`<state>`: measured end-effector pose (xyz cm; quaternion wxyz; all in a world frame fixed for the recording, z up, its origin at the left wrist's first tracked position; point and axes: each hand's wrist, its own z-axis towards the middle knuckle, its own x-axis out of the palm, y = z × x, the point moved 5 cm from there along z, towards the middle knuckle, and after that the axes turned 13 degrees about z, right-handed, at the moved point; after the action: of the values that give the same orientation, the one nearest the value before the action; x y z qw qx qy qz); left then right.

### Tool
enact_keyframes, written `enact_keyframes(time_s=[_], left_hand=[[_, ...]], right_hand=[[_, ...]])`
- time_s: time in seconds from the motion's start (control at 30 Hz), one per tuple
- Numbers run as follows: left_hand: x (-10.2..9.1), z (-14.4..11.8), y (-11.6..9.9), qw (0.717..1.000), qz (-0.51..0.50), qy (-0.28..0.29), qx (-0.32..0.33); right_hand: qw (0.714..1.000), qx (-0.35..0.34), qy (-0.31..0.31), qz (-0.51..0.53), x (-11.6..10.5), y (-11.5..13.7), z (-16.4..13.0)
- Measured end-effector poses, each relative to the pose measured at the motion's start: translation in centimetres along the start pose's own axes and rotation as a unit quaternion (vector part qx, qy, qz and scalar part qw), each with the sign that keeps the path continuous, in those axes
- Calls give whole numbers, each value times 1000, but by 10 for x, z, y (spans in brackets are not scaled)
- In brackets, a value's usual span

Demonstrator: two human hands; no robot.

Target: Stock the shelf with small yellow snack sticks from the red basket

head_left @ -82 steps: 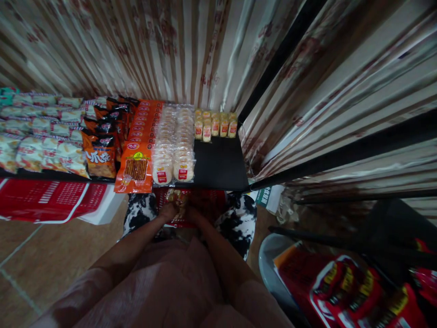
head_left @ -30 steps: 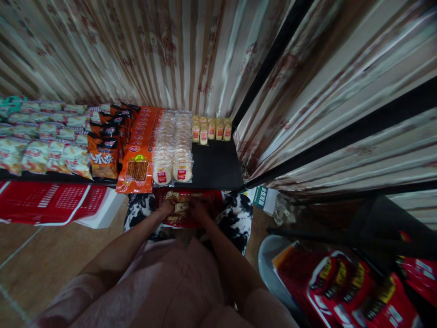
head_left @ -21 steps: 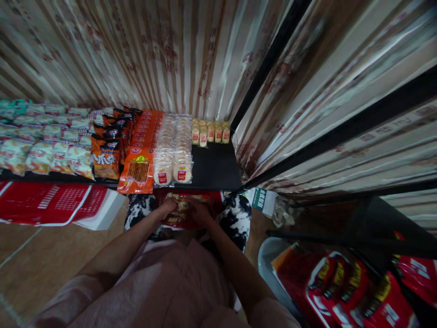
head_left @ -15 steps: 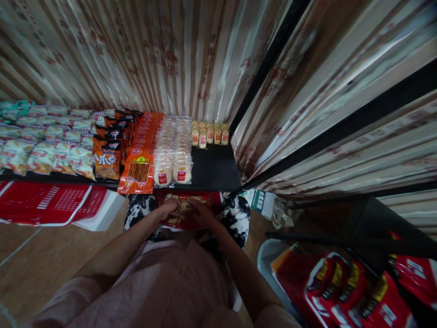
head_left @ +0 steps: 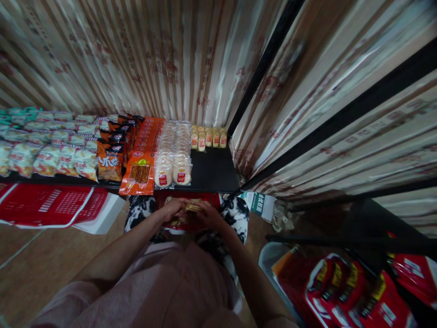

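Both hands, left hand (head_left: 173, 209) and right hand (head_left: 207, 214), grip small snack packets (head_left: 191, 207) above the red basket (head_left: 208, 199) holding more, below the shelf's (head_left: 213, 171) front edge.

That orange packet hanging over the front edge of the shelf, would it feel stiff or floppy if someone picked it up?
Probably floppy: the orange packet looks like a thin, flat film pouch, and its lower end overhangs the shelf. Likely light for its size, since it lies so flat. The glossy film may be a bit slippery, and the sticks visible through its window could snap if bent.

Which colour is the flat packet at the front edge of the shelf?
Orange packet, with a clear window; head view.
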<state>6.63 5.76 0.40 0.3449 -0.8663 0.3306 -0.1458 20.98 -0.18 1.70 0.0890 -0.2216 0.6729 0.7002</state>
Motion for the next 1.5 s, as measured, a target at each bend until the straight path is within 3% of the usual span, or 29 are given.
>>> enact_keyframes(time_s=[0.2, 0.4, 0.6, 0.9, 1.13, 1.33, 1.5], left_hand=[[3, -5, -9, 999, -20, 27, 37], [8, -13, -16, 999, -27, 17, 40], [11, -12, -20, 998, -30, 22, 48], [17, -18, -35, 997, -48, 6, 57], [23, -13, -48, 994, -92, -22, 46], [31, -10, -62, 988, -144, 7, 48], [38, -12, -76, 982, -175, 30, 58]], right_hand=[[998, 32, 7, 57, -9, 9, -4], [987, 68, -17, 141, -15, 12, -6], [957, 163, -50, 235, -17, -3, -8], [928, 163, -62, 328, -31, 3, -7], [921, 166, -135, 327, -43, 4, -3], [904, 198, -162, 344, -60, 3, 3], [902, 169, -158, 365, -77, 3, 14]])
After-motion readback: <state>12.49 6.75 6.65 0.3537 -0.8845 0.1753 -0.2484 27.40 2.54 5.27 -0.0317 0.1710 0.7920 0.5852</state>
